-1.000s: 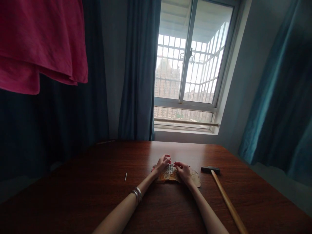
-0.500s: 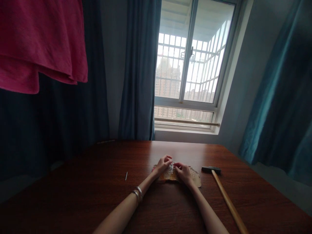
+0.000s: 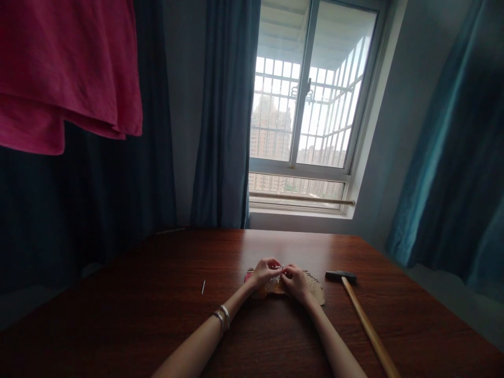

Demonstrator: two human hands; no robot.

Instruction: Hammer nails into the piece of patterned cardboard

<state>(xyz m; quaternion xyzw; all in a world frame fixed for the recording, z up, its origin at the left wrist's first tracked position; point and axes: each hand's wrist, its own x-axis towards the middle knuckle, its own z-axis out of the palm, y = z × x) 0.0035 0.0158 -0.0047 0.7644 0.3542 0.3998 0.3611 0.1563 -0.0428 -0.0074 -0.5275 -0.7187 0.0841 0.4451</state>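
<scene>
- The person's left hand [image 3: 266,272] and right hand [image 3: 295,281] meet above a flat, speckled tan piece [image 3: 316,289], their fingertips nearly touching.
- The left hand's fingers are curled, the thumb reaching toward the right hand; whether they grip anything cannot be told.
- The right hand's fingers are bent inward beside a tiny bright thing [image 3: 282,267], too small to tell whether it is pinched.
- The piece lies on the brown table [image 3: 157,320], partly hidden by both hands, its right end bare.
- A wooden-handled hammer [image 3: 362,315] lies near its right end.
- A thin metal rod [image 3: 203,286] lies apart, left of the hands.
- Bracelets [image 3: 225,316] circle the left wrist.
</scene>
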